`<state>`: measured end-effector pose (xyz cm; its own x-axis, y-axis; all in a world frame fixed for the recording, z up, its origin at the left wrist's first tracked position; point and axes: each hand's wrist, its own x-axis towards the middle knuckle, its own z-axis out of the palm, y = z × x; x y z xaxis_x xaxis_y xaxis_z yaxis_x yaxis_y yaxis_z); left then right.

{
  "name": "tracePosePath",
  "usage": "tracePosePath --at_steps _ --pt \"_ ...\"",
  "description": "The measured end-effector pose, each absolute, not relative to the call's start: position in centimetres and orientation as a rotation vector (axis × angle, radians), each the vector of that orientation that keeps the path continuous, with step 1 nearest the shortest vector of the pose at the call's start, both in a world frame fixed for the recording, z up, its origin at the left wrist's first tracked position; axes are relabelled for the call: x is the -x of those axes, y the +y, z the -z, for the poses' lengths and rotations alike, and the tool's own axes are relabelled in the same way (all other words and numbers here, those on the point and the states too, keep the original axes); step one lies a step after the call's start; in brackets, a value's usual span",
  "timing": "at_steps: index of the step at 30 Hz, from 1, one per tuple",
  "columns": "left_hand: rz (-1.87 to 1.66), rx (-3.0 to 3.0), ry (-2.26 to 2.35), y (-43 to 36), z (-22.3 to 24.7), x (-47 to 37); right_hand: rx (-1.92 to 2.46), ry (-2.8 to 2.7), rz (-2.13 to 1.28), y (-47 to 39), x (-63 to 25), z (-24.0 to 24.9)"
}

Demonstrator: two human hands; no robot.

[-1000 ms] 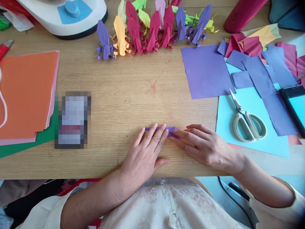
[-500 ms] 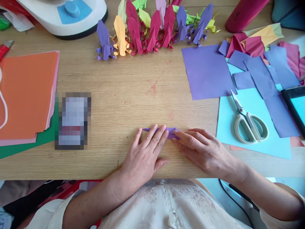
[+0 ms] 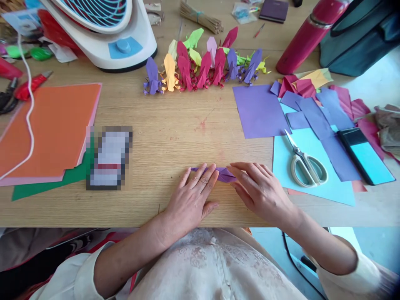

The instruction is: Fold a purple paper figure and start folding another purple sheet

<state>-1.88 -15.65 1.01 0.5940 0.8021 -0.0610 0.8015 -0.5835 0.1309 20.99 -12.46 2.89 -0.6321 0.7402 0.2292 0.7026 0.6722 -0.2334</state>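
A narrow piece of folded purple paper [image 3: 225, 175] lies on the wooden table close to its front edge. My left hand [image 3: 191, 196] rests flat across its left part, fingers stretched out and pressing down; this covers much of the paper, with a thin pointed tip showing past the fingers. At the right end, my right hand [image 3: 258, 187] has its thumb and fingertips closed around the paper's edge. Scissors with pale handles [image 3: 309, 168] lie to the right of my right hand, on a light blue sheet [image 3: 336, 193].
Folded paper figures [image 3: 203, 71] in several colours stand at the back. Orange sheets [image 3: 46, 129] and a blurred phone [image 3: 109, 158] lie left. A purple sheet [image 3: 261, 110], scraps and a dark phone [image 3: 364, 156] lie right. Behind are a white fan [image 3: 137, 37] and a red flask [image 3: 304, 39].
The view has tilted up, showing more of the table's back. My left hand stays on the paper. My right hand's fingers have lifted and shifted slightly at the paper's right end.
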Motion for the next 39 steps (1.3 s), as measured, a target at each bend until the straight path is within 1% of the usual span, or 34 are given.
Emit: tracePosePath --at_steps 4,9,14,17,19,24,26,28,30,33,36,39 --pt "-0.051 -2.651 1.328 -15.6 -0.9 2.3 1.343 -2.464 -0.355 -11.3 -18.2 -2.9" --pt "-0.162 -2.624 1.279 -15.2 -0.6 2.7 1.494 -2.425 -0.388 -10.7 -16.1 -2.6" --pt "-0.337 -2.653 1.215 -14.5 0.0 3.2 1.601 -2.314 -0.786 -10.4 -16.1 -3.2" --pt "-0.481 -2.659 1.170 -14.2 0.0 3.4 1.610 -2.310 -0.844 -10.2 -16.0 -3.8" --pt "-0.587 -2.615 1.229 -14.1 -0.1 3.5 1.604 -2.348 -0.844 -10.2 -15.9 -4.0" --pt "-0.860 -2.365 1.563 -14.2 -0.2 4.0 1.591 -2.312 -0.951 -10.4 -15.8 -3.8" --pt "-0.986 -2.201 1.641 -14.1 -0.3 4.1 1.559 -2.211 -1.054 -10.3 -15.9 -3.6" --pt "-1.070 -1.993 1.574 -13.6 -0.6 4.2 1.476 -2.059 -1.216 -10.1 -15.9 -3.3" --pt "-1.023 -1.767 1.354 -12.9 -1.1 4.2 1.377 -1.921 -1.349 -9.7 -15.8 -3.1" --pt "-0.929 -1.478 1.057 -11.3 -2.0 4.3 1.270 -1.806 -1.420 -8.8 -15.5 -2.9" --pt "-0.888 -1.346 0.954 -9.5 -2.9 4.4 1.180 -1.775 -1.452 -7.8 -15.4 -2.7" --pt "-0.781 -1.376 0.933 -8.0 -3.7 4.4 1.148 -1.772 -1.484 -6.7 -15.5 -2.5"
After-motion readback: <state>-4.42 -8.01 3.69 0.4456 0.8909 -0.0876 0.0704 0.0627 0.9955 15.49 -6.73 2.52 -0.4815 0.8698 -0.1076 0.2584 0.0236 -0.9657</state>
